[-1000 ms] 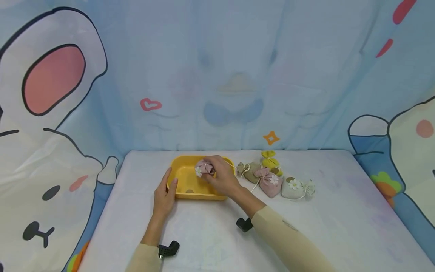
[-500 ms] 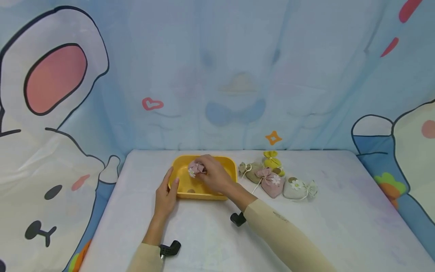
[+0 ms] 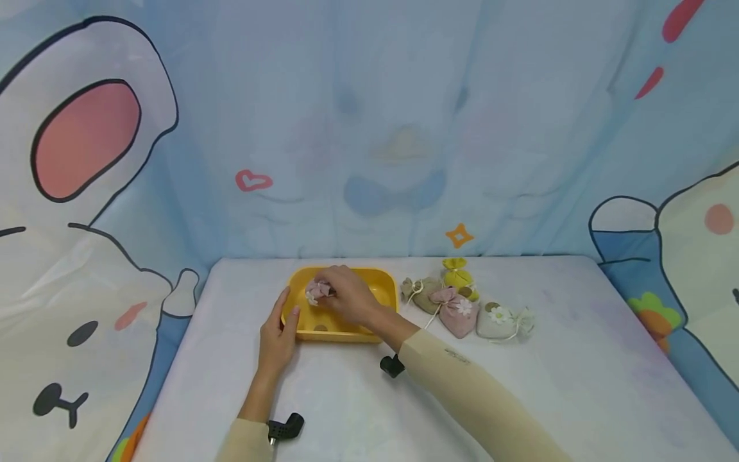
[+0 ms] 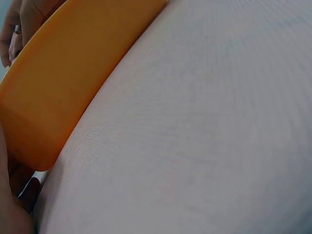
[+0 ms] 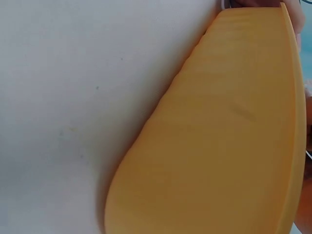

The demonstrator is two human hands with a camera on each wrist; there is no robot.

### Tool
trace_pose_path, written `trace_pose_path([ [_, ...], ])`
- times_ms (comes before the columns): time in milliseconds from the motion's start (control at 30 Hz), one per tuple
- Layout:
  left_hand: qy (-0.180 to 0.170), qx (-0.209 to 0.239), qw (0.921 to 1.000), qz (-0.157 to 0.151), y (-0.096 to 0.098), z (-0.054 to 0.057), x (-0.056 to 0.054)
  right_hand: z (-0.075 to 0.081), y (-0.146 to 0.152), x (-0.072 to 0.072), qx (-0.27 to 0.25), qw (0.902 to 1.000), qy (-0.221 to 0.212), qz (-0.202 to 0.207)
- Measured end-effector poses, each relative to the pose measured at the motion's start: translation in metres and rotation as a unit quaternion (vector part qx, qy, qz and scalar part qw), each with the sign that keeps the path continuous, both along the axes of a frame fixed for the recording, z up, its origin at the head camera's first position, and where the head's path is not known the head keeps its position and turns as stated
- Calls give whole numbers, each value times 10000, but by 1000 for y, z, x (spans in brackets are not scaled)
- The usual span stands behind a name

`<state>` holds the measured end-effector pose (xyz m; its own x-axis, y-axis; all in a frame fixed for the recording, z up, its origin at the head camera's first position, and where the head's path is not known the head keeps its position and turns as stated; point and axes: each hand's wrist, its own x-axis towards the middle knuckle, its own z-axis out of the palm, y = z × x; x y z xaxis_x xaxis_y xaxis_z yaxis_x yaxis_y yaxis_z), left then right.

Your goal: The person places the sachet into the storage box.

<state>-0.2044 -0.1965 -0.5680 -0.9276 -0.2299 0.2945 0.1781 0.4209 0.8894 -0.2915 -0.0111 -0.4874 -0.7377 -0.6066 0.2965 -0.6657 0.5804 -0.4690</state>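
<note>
In the head view a yellow plastic tray (image 3: 369,336) stands at the back of the table. My left hand (image 3: 277,340) grips its left end, thumb over the rim and fingers outside the wall. Over the tray's left half my right hand (image 3: 349,298) holds a small pink drawstring pouch (image 3: 314,292) with a white flower, by its gathered neck. Whether the pouch touches the tray floor is hidden. The tray's outer wall (image 4: 63,73) fills much of the left wrist view, and its side (image 5: 204,126) fills the right wrist view.
Right of the tray lie several drawstring pouches: an olive one (image 3: 427,294), a yellow one (image 3: 458,277), another pink one (image 3: 460,317) and a pale grey-white one (image 3: 495,323). A cartoon-printed blue cloth (image 3: 392,96) hangs behind the white-covered table (image 3: 346,398).
My right hand has moved left over the tray with the pink pouch. The left hand stays at the tray's left end, and the other pouches have not moved.
</note>
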Motion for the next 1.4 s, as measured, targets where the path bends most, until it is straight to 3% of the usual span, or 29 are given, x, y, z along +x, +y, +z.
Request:
trace_pose_path([
  [267,77,-125,9999,40,-1,0,1,1,-8,-4,97,9999,-44,76],
  [600,119,22,9999,-12,0,-2,0,0,-18,-13,126,9999,-25,5],
  [800,94,81,9999,-33,0,-1,0,-8,-20,-19,189,9981,580,-33],
  [967,81,48,9999,-35,0,1,-1,-13,-19,-23,225,9943,960,-415],
  [1133,91,61,9999,-46,0,2,-2,-14,-16,-24,529,9931,769,-712],
  [1400,50,21,10000,-27,-2,0,0,-13,-12,-21,593,9943,593,-656],
])
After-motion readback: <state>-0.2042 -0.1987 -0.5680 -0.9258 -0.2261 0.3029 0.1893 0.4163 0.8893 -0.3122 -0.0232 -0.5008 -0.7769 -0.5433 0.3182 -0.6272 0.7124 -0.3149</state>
